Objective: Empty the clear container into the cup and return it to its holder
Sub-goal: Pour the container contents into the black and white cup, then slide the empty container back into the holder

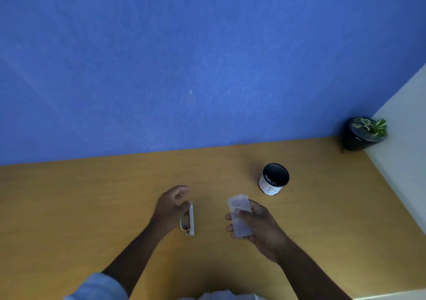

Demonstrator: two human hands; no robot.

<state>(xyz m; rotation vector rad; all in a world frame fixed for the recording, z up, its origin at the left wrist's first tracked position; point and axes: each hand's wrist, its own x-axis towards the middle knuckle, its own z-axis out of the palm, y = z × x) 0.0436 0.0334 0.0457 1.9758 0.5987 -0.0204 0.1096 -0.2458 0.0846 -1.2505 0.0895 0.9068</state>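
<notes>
My right hand (258, 224) grips the clear container (239, 214), a frosted rectangular box held above the wooden desk (92, 207), its long side pointing away from me. The cup (274, 179), black inside with a white printed wall, stands upright up and to the right of the container, apart from it. My left hand (171, 207) rests on the top end of the white holder (190, 221), a thin frame standing on edge on the desk, thumb and fingers around it. The container's contents cannot be made out.
A black pot with a green-and-white plant (365, 132) sits in the far right corner. A blue wall (207, 57) rises behind the desk and a white wall (405, 138) bounds its right side. Light sleeves show at the bottom edge.
</notes>
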